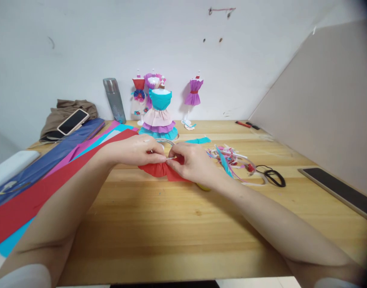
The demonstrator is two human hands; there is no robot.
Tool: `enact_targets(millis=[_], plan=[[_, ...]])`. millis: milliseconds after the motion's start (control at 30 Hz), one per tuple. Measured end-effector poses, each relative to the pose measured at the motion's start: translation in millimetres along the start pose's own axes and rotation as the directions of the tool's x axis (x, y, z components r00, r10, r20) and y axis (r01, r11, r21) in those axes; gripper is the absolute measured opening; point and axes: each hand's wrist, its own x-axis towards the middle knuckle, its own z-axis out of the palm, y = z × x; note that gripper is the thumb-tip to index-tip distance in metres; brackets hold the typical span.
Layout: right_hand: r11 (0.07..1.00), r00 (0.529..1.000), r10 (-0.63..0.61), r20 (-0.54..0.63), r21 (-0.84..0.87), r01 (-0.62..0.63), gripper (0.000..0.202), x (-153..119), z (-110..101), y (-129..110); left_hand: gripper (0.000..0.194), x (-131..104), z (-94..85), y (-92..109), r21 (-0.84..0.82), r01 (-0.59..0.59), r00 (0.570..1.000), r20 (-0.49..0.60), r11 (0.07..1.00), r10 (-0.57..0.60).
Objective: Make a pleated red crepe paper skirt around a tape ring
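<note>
My left hand [137,150] is closed in a pinch on the top edge of a gathered piece of red crepe paper [155,171]. Beside it, my right hand [197,162] pinches the same edge, thumb and fingertips almost meeting the left thumb. A thin white strip [170,158] runs along the edge between the thumbs; what it is made of I cannot tell. Just behind the fingers, the curved rim of a clear ring [165,141], perhaps a tape roll, shows in part. Something yellow [203,187] peeks out under my right hand.
Small dress forms in paper dresses, one turquoise-topped [161,100] and one purple [194,92], stand along the wall. Long coloured paper sheets [66,176] lie at left, near a phone [73,122] and a bottle [114,100]. Paper scraps [228,158] and a black hair tie [275,179] lie right.
</note>
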Motion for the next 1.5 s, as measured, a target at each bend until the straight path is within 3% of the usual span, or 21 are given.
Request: enact_targets(millis=[167, 400, 500, 633, 900, 1500], plan=[[1.0, 0.998, 0.001, -0.059, -0.023, -0.002, 0.011, -0.5, 1.1, 2.3, 0.023, 7.0, 11.2, 8.4, 0.173, 0.116, 0.979, -0.186, 0.978, -0.084], [1.0, 0.988, -0.014, -0.156, 0.014, 0.016, 0.019, -2.0, -1.2, 1.0, 0.026, 9.4, 9.5, 7.2, -0.017, 0.197, 0.945, -0.262, 0.98, -0.195], [0.999, 0.975, 0.01, -0.22, 0.045, 0.0, 0.022, -2.0, -3.4, 0.9, 0.022, 4.7, 4.0, 6.9, -0.099, 0.248, 0.93, -0.254, 0.964, -0.265], [0.994, 0.97, 0.079, -0.23, 0.096, -0.058, 0.013, 0.8, -6.8, 3.5, 0.023, 1.2, 1.1, 8.5, -0.165, 0.253, 0.928, -0.239, 0.953, -0.287], [0.953, 0.988, 0.125, -0.094, 0.29, -0.094, 0.011, 2.1, -5.5, -1.2, 0.022, 5.8, 1.6, 16.3, -0.067, 0.312, 0.918, -0.237, 0.948, -0.319], [0.913, 0.986, 0.116, -0.117, 0.405, -0.06, 0.014, -0.1, -3.2, -5.6, 0.023, 6.4, 4.0, 16.5, -0.105, 0.301, 0.914, -0.252, 0.948, -0.318]])
